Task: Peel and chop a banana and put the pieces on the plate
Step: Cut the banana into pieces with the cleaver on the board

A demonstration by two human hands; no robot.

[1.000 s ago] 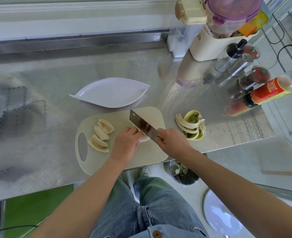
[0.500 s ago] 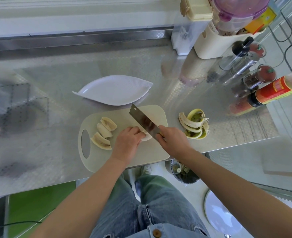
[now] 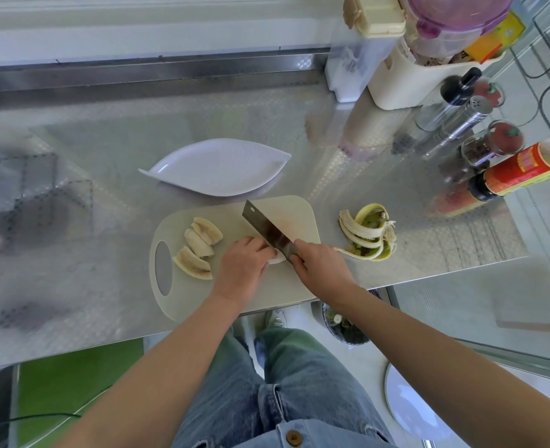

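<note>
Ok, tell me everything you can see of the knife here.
The knife is a cleaver with a broad rectangular steel blade and a small hole near its far corner. The right hand hides the handle. It stands edge down over the cutting board, angled away to the left, against a banana piece under the left hand.

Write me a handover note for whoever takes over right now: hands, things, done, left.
Left hand: pressing the last banana piece onto the board.
Right hand: gripping the knife, blade at that piece.
Three cut pieces lie on the board's left. Plate behind the board holds nothing. Peel is on the counter to the right.
Done: peeling, most cuts.
Left: finish cutting, move pieces to plate.
</note>
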